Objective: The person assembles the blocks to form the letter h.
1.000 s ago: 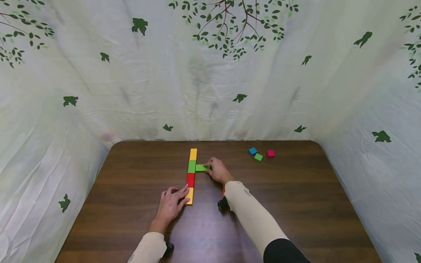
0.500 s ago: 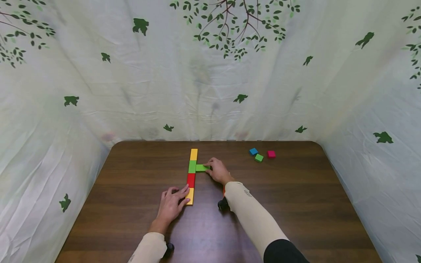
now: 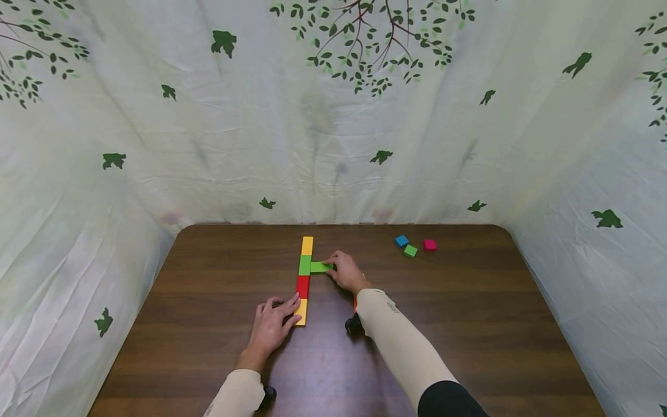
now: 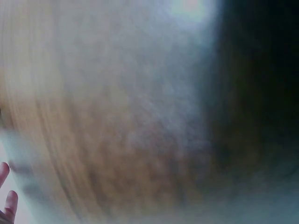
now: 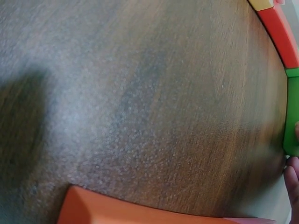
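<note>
A column of flat wooden blocks runs away from me in the head view: a near yellow block [image 3: 300, 313], a red block [image 3: 303, 286], a green block [image 3: 304, 265] and a far yellow block [image 3: 307, 245]. Sideways against the column's green piece lies another green block [image 3: 319, 267]. My right hand [image 3: 346, 272] pinches its right end between thumb and fingers. My left hand [image 3: 271, 327] rests its extended fingers and thumb on the near yellow block, close to the red one. Blur fills most of the left wrist view, with only fingertips [image 4: 10, 203] at its edge.
Under my right forearm an orange block [image 5: 135, 210] is mostly hidden in the head view; something pink [image 5: 252, 220] touches it. Towards the back right of the brown table [image 3: 469, 324] lie a blue block [image 3: 401, 241], a small green block [image 3: 410, 251] and a magenta block [image 3: 429, 245].
</note>
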The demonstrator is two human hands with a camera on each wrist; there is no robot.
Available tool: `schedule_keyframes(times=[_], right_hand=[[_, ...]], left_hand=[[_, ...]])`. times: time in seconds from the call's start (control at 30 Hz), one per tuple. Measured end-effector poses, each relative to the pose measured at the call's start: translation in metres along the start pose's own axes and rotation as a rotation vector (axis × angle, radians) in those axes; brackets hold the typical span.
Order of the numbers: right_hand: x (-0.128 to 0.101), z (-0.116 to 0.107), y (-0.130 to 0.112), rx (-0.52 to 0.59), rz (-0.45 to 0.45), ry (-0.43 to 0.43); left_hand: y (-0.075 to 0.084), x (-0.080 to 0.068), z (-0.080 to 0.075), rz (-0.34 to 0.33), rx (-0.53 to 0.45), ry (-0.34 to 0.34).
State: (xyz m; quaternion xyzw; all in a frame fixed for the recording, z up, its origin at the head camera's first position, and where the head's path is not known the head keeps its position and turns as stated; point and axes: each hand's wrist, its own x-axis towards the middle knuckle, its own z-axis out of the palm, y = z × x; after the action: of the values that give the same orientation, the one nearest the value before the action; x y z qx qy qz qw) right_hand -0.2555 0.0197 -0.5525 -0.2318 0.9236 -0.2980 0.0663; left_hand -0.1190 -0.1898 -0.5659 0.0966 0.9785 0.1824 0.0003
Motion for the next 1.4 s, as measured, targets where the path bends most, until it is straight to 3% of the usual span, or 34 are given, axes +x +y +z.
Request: schedule_keyframes(times=[0.23,0.43,0.73,1.0,1.2,1.4], right_hand=[[-0.002,-0.001,0.003,0.030,0.023,-0.023],[-0.004,-0.014,0.017,0.078,-0.007,0.035],[-0.028,-0.060,0.076,0.112,0.127,0.203],[-0.060,-0.088,0.120,0.059,0.230,0.355],[-0.071,-0.093,0.137,0.088,0.288,0.354],[-0.076,-0.091,0.145,0.071,0.276,0.344]], left_hand=[[0.001,0.000,0.000,0.005,0.000,0.001],[0.000,-0.001,0.001,0.011,-0.004,0.015],[-0.001,-0.001,-0.001,0.026,-0.011,0.021],[-0.002,0.000,-0.001,0.038,-0.018,0.027],[-0.002,-0.001,0.000,0.053,-0.011,0.049],[0.000,-0.002,0.000,0.036,-0.007,0.036]])
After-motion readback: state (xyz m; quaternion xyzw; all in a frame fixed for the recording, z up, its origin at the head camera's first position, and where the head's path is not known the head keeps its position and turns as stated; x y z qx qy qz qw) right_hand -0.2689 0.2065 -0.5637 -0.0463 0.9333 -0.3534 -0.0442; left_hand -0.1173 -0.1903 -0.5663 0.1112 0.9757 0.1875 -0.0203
